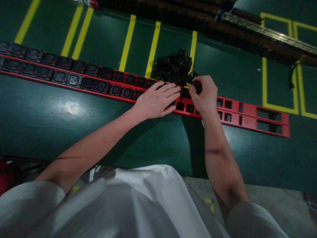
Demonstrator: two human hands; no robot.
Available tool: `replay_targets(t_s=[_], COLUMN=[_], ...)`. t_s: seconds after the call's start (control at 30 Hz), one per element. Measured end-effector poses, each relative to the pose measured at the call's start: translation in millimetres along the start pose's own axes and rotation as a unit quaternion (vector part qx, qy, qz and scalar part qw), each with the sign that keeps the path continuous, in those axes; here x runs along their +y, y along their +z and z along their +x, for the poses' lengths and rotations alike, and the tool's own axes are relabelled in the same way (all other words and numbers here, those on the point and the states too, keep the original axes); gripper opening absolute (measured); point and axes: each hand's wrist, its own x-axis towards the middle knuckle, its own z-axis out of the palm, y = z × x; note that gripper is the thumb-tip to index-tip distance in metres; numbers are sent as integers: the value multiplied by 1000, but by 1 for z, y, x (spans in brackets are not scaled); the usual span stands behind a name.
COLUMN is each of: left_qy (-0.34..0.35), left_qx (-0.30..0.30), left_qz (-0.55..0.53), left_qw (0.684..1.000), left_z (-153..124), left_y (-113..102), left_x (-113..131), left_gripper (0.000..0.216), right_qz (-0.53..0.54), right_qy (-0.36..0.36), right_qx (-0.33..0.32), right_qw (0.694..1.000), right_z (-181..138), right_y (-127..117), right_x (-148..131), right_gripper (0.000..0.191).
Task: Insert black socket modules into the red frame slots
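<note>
Two long red metal rails lie side by side across the green table, with rows of black power sockets set in their cut-outs from the left end to about the middle. Flat across the rails, fingers stretched out and together, rests my left hand; it covers some sockets. My right hand pinches a black socket between thumb and fingers, just above the upper rail. A heap of loose black sockets sits behind the rails, close to both hands. Square openings show in the rails around and right of my right hand.
Yellow tape lines mark the green table. Dark long strips run along its far side, with a shiny metal strip at the upper right. A small dark strap-like piece lies at the right.
</note>
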Motion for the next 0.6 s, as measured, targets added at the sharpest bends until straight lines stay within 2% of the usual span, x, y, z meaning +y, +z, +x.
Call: replay_targets(t_s=[0.6], left_qy=[-2], left_qx=[-1], left_qz=[-2], left_qw=[1000], left_z=[0], left_y=[-1], left_x=[1], left_gripper=[50], right_qz=[2], right_qy=[10], right_qx=[-2], right_qw=[1000], right_z=[0], right_y=[-1], right_x=[-2], right_gripper=[16])
